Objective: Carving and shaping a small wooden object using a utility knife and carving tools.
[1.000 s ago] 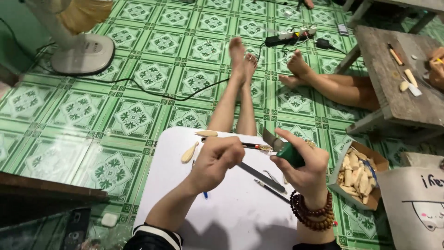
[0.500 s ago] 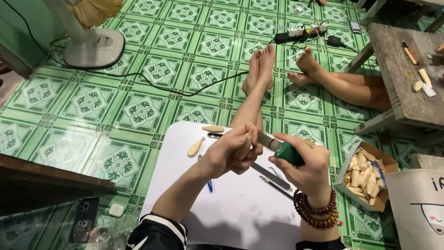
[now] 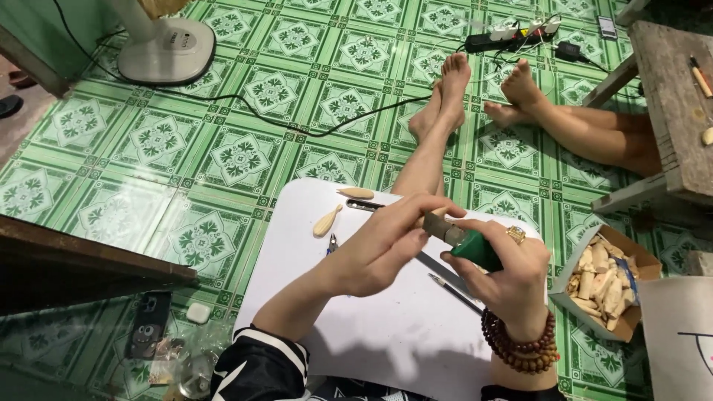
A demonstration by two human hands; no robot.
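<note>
Two hands work above our white lap board (image 3: 386,327) — our right hand (image 3: 505,278) clamps a green-handled carving knife (image 3: 475,249), our left hand (image 3: 386,249) pinches a small pale wooden piece (image 3: 425,217) against its blade.

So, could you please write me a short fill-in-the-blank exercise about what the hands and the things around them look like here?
1. The right hand grips a tool with a ____ handle.
2. The left hand works over a lap board that is ____ in colour.
3. The cardboard box of pale wooden pieces stands on the person's ____ side.
4. The right wrist wears a bracelet made of ____.

Missing words: green; white; right; beads
</note>
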